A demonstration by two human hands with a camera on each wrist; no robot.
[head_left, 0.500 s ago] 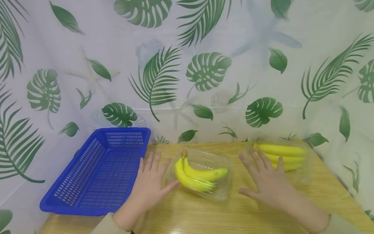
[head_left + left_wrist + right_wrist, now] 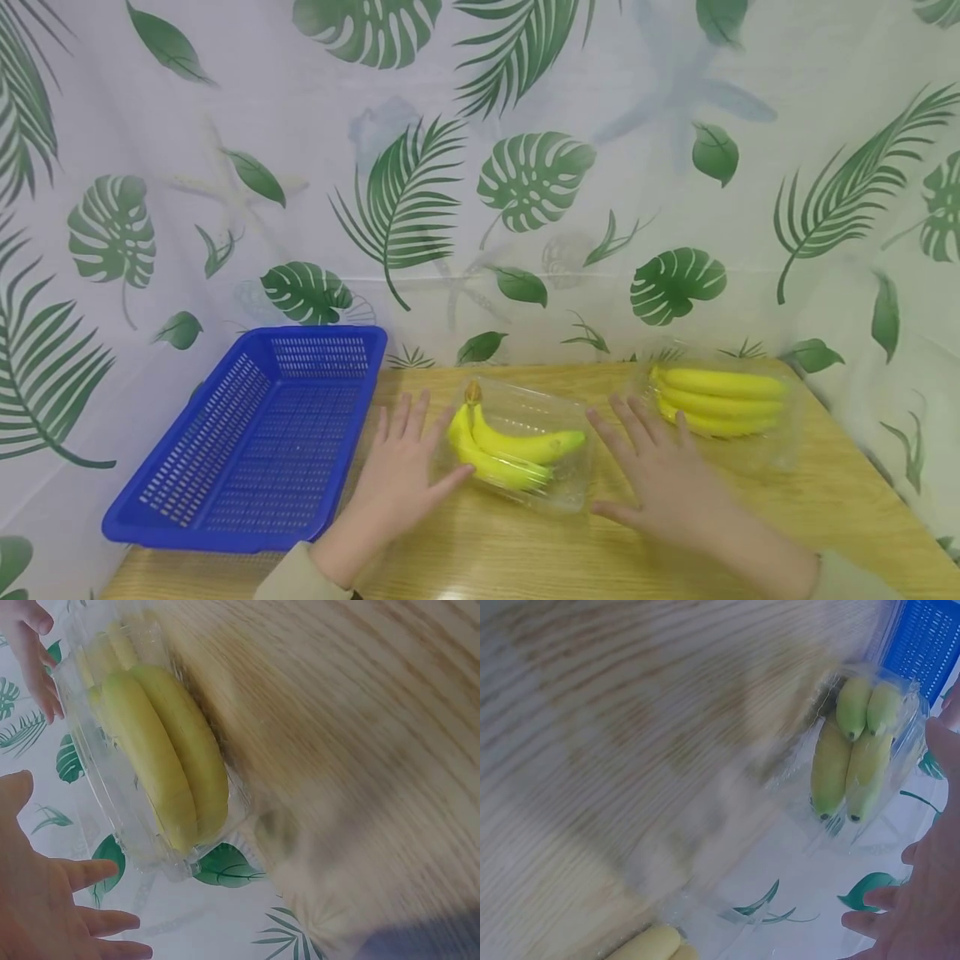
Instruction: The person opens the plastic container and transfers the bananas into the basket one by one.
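In the head view a clear plastic box [image 2: 572, 492] holding a bunch of bananas [image 2: 517, 450] sits between my two hands. My left hand [image 2: 401, 479] is at its left side, fingers spread, with the thumb tip overlapping the box edge. On the other side my right hand [image 2: 663, 487] spreads its fingers, fingertips close to the box's right wall. Both hands hold nothing. The left wrist view shows the bananas [image 2: 165, 757] through the box wall, the left hand [image 2: 52, 900] beside them. In the right wrist view the right hand [image 2: 922, 892] has its fingers extended near the box.
A blue plastic basket [image 2: 330, 500] stands on the left of the wooden table [image 2: 495, 567]. At the back right lies a second clear box with bananas [image 2: 720, 404], just beyond my right hand. A leaf-print cloth [image 2: 570, 292] hangs behind the table.
Both hands have moved inward toward the middle box, the left one to the right and the right one to the left. The boxes and basket have stayed put.
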